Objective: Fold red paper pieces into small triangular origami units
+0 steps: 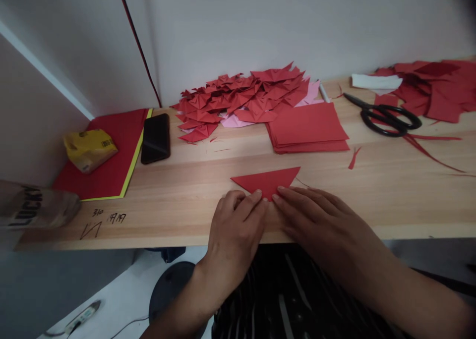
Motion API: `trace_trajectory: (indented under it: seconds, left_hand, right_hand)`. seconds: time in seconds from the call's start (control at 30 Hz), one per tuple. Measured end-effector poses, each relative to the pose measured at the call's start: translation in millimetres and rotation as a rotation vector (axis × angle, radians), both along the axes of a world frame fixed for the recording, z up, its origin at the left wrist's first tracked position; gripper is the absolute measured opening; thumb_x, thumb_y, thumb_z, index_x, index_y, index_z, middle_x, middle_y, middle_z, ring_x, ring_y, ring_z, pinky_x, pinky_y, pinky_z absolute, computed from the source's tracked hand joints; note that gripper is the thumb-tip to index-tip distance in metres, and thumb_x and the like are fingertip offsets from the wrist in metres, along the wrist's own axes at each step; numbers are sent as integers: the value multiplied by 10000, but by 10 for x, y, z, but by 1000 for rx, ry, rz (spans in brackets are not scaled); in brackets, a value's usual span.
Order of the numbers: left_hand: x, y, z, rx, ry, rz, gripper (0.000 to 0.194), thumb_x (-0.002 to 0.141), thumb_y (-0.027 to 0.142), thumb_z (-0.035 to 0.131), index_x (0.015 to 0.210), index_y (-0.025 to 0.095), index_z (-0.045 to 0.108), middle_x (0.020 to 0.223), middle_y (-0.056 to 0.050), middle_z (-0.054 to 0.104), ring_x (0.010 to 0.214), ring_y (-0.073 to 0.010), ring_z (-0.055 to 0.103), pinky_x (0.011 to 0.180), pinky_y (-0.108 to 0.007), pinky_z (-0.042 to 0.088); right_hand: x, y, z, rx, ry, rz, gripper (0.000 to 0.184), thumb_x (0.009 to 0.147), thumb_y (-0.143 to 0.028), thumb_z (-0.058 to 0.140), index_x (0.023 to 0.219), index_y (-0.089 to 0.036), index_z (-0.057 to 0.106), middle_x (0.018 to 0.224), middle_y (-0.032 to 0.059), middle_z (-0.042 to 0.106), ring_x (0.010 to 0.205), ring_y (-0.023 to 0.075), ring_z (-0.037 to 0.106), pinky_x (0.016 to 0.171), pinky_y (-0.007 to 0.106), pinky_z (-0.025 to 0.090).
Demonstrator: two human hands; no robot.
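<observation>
A red paper triangle point(267, 179) lies flat on the wooden table point(186, 190) near its front edge, point toward me. My left hand point(236, 225) rests on the table with fingers bent, its fingertips touching the triangle's near tip. My right hand point(316, 215) lies flat beside it, fingers stretched out, fingertips pressing the same tip. Neither hand lifts the paper.
Behind the triangle sit a stack of red square sheets point(307, 127) and a heap of folded red pieces point(241, 98). Black scissors point(386, 116) and red scraps point(431, 88) lie at right. A black phone point(155, 138), red card point(111, 155) and yellow packet point(89, 149) lie at left.
</observation>
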State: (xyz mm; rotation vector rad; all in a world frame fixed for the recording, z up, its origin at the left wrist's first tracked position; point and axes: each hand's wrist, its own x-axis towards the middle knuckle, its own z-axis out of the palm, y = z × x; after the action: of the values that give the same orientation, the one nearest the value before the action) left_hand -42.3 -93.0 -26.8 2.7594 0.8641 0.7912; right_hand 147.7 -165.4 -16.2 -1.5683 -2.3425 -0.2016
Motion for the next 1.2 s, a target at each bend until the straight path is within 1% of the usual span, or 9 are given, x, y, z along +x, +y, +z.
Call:
trace_trajectory:
  seconds: [0.1,0.23,0.33,0.5,0.67,0.77,0.93,1.07,1.2]
  left_hand:
    - [25,51,45,-62,-12,25,196,910,135,558,1097,157,610,1083,-65,685,939,-207,534,801,-359,524]
    - [80,125,88,-94,47,55,150,932,205,548,1075,172,581,950,-52,657,887,-203,554,764,-348,516]
    - [131,152,79,-58,58,72,114,944,219,536,1020,185,614,892,-37,639,866,-190,560,759,-329,505]
    - [179,169,48,-52,16,74,125,917,154,562,917,193,681,801,-26,626,811,-182,534,729,-316,475]
    - [185,173,43,-89,-84,82,144,920,140,549,868,183,676,812,-40,641,838,-191,542,765,-343,460]
    - [206,165,45,-105,-110,124,145,924,150,543,862,191,667,788,-29,641,791,-180,543,731,-339,440]
    - [266,195,54,-181,-129,189,130,923,177,554,848,169,659,771,-31,636,766,-176,548,718,-339,448]
    - [296,224,47,-223,-121,223,113,921,174,557,862,159,653,787,-34,643,780,-179,565,738,-345,471]
    - [291,218,40,-196,-132,246,91,925,162,543,907,139,630,809,-48,640,786,-182,570,742,-350,491]
  right_hand:
    - [40,103,-8,-26,66,-32,300,962,-176,488,1219,-135,638,1158,120,685,1033,268,617,869,425,496]
    - [119,283,16,-15,125,-43,221,950,-220,536,1104,-183,690,984,98,693,897,242,628,787,391,474]
    - [151,380,36,11,130,-30,193,951,-233,545,1042,-186,709,921,85,699,850,228,630,769,371,455]
    - [181,447,9,24,159,-15,167,952,-220,549,957,-185,713,881,59,719,834,220,634,772,365,437]
    - [293,502,-18,-19,289,88,179,961,-194,536,941,-229,711,1015,33,733,933,187,644,853,348,438]
    - [346,551,13,-94,325,116,201,973,-211,506,919,-201,700,956,50,723,897,189,639,824,346,448]
    - [334,620,68,-222,296,66,247,970,-209,466,818,-164,655,812,65,625,763,183,562,722,322,430]
    - [292,672,77,-233,239,-2,277,961,-203,440,725,-166,580,711,38,548,661,169,505,647,300,391]
    - [277,723,74,-216,156,-12,272,960,-206,435,708,-172,533,708,35,541,661,177,507,653,303,385]
